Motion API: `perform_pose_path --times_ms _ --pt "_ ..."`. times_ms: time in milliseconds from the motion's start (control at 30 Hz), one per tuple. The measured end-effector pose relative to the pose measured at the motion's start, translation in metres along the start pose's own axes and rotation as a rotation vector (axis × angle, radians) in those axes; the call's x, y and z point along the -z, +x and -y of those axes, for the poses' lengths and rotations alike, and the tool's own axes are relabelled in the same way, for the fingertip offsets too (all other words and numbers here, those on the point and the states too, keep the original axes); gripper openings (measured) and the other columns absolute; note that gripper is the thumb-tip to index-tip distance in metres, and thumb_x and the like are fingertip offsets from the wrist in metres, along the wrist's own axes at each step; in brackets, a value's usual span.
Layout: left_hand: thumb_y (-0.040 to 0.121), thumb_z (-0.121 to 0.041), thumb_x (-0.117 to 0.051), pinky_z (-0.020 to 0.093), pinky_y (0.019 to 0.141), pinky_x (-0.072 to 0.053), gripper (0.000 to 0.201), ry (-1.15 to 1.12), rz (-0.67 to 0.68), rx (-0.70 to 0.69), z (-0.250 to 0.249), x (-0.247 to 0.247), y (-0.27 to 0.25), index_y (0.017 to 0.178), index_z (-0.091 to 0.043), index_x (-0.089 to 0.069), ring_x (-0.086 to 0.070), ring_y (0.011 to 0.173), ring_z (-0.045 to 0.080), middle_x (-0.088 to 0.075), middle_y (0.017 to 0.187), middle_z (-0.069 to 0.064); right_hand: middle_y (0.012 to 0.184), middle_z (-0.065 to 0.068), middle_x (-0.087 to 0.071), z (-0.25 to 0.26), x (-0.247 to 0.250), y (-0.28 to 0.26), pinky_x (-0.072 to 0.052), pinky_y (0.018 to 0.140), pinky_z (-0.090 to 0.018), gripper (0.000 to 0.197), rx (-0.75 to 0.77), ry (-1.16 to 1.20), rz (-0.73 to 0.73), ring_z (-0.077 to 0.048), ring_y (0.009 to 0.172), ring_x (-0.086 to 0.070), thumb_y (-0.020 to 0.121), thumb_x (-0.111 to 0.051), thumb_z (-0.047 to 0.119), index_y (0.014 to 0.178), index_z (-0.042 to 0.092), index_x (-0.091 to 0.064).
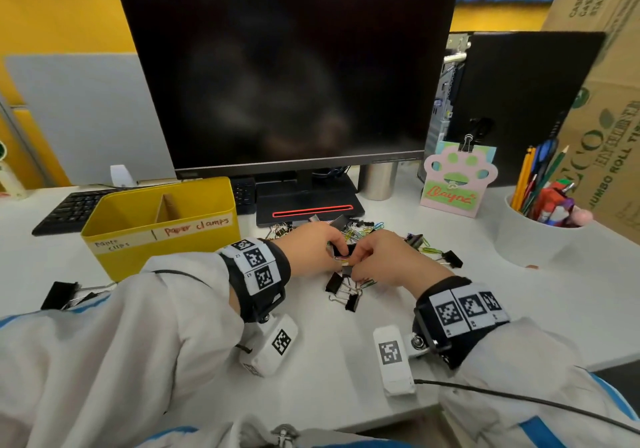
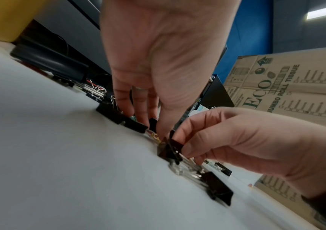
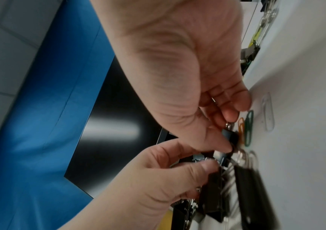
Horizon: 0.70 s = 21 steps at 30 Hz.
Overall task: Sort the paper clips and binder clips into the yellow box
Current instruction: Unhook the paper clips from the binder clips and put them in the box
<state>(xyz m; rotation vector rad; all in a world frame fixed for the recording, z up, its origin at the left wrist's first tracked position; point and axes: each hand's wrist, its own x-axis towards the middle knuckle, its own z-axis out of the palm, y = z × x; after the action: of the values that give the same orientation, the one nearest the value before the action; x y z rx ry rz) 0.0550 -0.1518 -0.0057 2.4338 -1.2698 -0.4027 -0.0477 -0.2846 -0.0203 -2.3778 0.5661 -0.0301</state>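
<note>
My left hand [image 1: 337, 248] pinches a small black binder clip [image 1: 343, 251] just above the white desk. Right beside it my right hand [image 1: 353, 267] pinches another black binder clip [image 3: 230, 137] between thumb and fingers. The two clips touch; I cannot tell whether they are hooked together. More black binder clips [image 1: 346, 292] lie below the hands, and coloured paper clips [image 1: 356, 229] are scattered behind them. Green and orange paper clips [image 3: 248, 129] lie by my right fingertips. The yellow box [image 1: 159, 236], divided and labelled for paper clips and paper clamps, stands to the left.
A dark monitor [image 1: 284, 73] and a keyboard [image 1: 72, 208] stand behind the box. A white pen cup [image 1: 540, 236], a paw-shaped sign [image 1: 453, 184] and a steel cup [image 1: 379, 181] sit at the right. Big binder clips [image 1: 60, 295] lie by my left sleeve.
</note>
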Motion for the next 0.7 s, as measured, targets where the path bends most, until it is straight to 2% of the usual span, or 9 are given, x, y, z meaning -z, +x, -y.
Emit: perform_pose_path --times_ms 67,100,167,233,400,500,600,667,700 --pt "0.088 -0.029 -0.075 0.012 0.063 -0.038 0.027 0.088 0.002 -0.008 -0.006 0.001 0.0 0.114 -0.024 -0.073 -0.054 0.079 0.005 -0.057 0.09 -0.016 0.072 0.003 -0.07 -0.001 0.003 0.001 -0.055 0.067 -0.028 0.012 -0.025 0.005 0.001 -0.014 0.073 -0.065 0.067 -0.08 0.007 0.069 0.018 -0.075" --pt "0.088 -0.03 -0.075 0.014 0.065 -0.038 0.027 0.122 0.0 -0.004 -0.007 0.002 0.001 0.114 -0.023 -0.074 -0.052 0.082 0.006 -0.056 0.095 -0.013 0.073 0.003 -0.071 -0.002 0.004 0.001 -0.057 0.07 -0.029 0.01 -0.033 0.005 0.001 -0.015 0.074 -0.066 0.066 -0.08 0.007 0.07 0.015 -0.076" --pt "0.089 -0.03 -0.074 0.018 0.073 -0.04 0.026 0.147 -0.012 0.03 -0.007 0.001 0.003 0.113 -0.022 -0.075 -0.052 0.088 0.009 -0.059 0.104 -0.008 0.074 0.0 -0.072 -0.003 0.007 0.001 -0.056 0.071 -0.031 0.01 -0.042 0.005 0.0 -0.016 0.073 -0.065 0.065 -0.081 0.008 0.073 0.01 -0.077" --pt "0.09 -0.026 -0.072 0.021 0.076 -0.047 0.022 0.132 -0.026 0.074 -0.006 0.002 0.003 0.111 -0.02 -0.077 -0.058 0.09 0.011 -0.067 0.11 -0.004 0.077 -0.004 -0.073 -0.005 0.011 0.001 -0.055 0.071 -0.031 0.012 -0.053 0.002 0.004 -0.017 0.074 -0.065 0.065 -0.082 0.008 0.076 0.008 -0.077" --pt "0.092 -0.023 -0.068 0.031 0.092 -0.056 0.02 0.121 0.021 0.14 0.001 0.004 0.004 0.11 -0.017 -0.077 -0.066 0.103 0.021 -0.069 0.114 0.004 0.089 -0.008 -0.075 -0.011 0.018 0.0 -0.054 0.071 -0.03 0.012 -0.09 0.005 0.003 -0.017 0.079 -0.065 0.068 -0.082 0.01 0.077 0.006 -0.076" --pt "0.095 -0.021 -0.065 0.032 0.088 -0.058 0.02 -0.002 -0.013 0.199 0.008 0.007 0.002 0.112 -0.017 -0.075 -0.065 0.097 0.017 -0.068 0.115 0.004 0.089 -0.01 -0.074 -0.013 0.02 0.001 -0.051 0.067 -0.028 0.013 -0.109 -0.011 -0.031 -0.018 0.075 -0.062 0.07 -0.082 0.013 0.079 0.005 -0.076" --pt "0.097 -0.024 -0.062 0.023 0.073 -0.053 0.013 -0.296 -0.149 0.192 0.013 0.01 -0.001 0.106 -0.018 -0.071 -0.061 0.09 0.013 -0.067 0.105 0.0 0.088 -0.008 -0.073 -0.013 0.021 0.001 -0.05 0.065 -0.027 0.01 -0.116 -0.027 -0.052 -0.019 0.076 -0.061 0.072 -0.083 0.013 0.076 0.008 -0.075" --pt "0.099 -0.026 -0.06 0.024 0.075 -0.05 0.012 -0.487 -0.176 0.2 0.013 0.012 -0.004 0.107 -0.019 -0.066 -0.059 0.096 0.014 -0.064 0.105 -0.004 0.083 -0.005 -0.07 -0.012 0.021 0.002 -0.049 0.063 -0.026 0.015 -0.097 -0.028 -0.069 -0.02 0.076 -0.062 0.071 -0.084 0.012 0.068 0.012 -0.069" --pt "0.1 -0.023 -0.058 0.025 0.082 -0.052 0.015 -0.546 -0.157 0.23 0.011 0.015 -0.004 0.114 -0.018 -0.063 -0.058 0.102 0.016 -0.062 0.113 -0.002 0.08 -0.004 -0.069 -0.011 0.021 0.003 -0.05 0.064 -0.027 0.019 -0.085 -0.03 -0.085 -0.02 0.077 -0.063 0.069 -0.086 0.012 0.066 0.014 -0.067"
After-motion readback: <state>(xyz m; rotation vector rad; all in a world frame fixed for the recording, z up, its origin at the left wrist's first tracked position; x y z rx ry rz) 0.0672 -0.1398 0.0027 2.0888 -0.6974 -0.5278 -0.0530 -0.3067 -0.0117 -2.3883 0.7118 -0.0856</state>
